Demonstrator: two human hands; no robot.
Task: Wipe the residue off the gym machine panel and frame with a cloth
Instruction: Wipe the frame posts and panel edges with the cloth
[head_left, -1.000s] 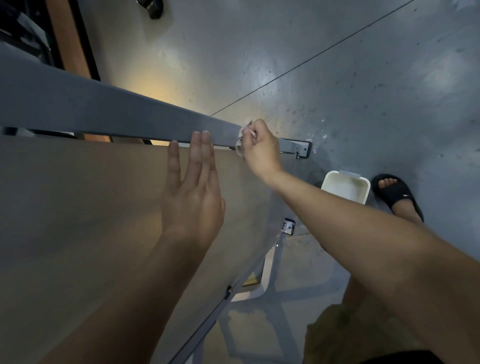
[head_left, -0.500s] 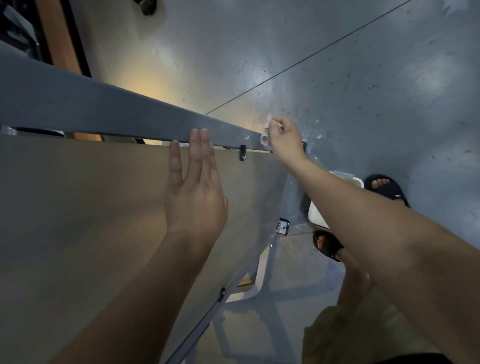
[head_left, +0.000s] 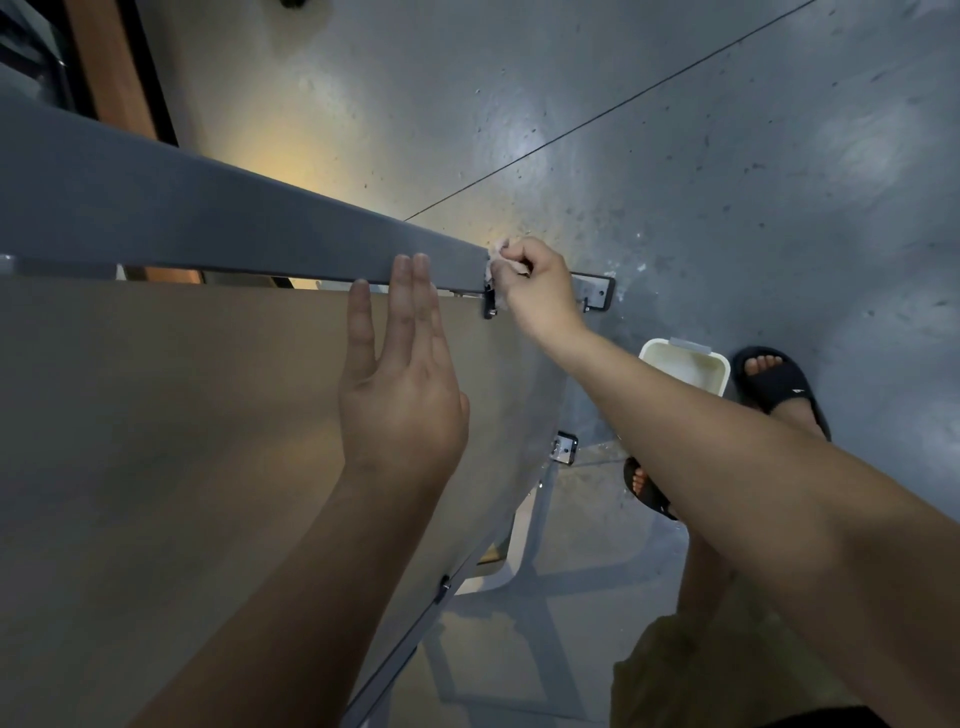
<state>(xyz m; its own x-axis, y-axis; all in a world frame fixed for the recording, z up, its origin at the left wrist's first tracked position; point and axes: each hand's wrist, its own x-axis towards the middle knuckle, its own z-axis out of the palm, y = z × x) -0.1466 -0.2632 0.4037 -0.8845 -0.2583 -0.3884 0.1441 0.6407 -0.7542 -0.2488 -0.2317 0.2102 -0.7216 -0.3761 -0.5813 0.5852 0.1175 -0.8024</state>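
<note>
The right hand pinches a small cloth against the grey frame, the left hand flat, fingers spread, on the panel (no residue discernible; wiping looks midway)

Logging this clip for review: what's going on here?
A person is cleaning a gym machine. The right hand pinches a small crumpled cloth against the end of the grey frame bar, near a black bracket. The left hand lies open and flat on the tan panel, fingertips reaching the bar. A white tub sits on the floor by the person's sandalled feet.
</note>
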